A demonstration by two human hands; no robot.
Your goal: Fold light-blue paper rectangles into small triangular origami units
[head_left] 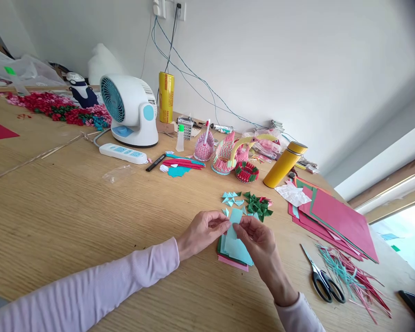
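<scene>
Stretching across the lower view, the wooden tabletop carries a white fan and, at the right, a stack of coloured sheets. A yellow flask stands closed near that stack, its contents hidden. The left hand and right hand meet at the front, each grip pinched thumb to fingers on one light blue slip. Farther back sit a paper swan, a green-capped bottle whose fill I cannot make out, and a red-and-green basket, its inside too small to read. Beneath the hands lies a paper pile, blue over green and pink. The slip is above its far edge, long axis running away from the person, far end leaning slightly right, toward dark green triangles and pale blue ones.
</scene>
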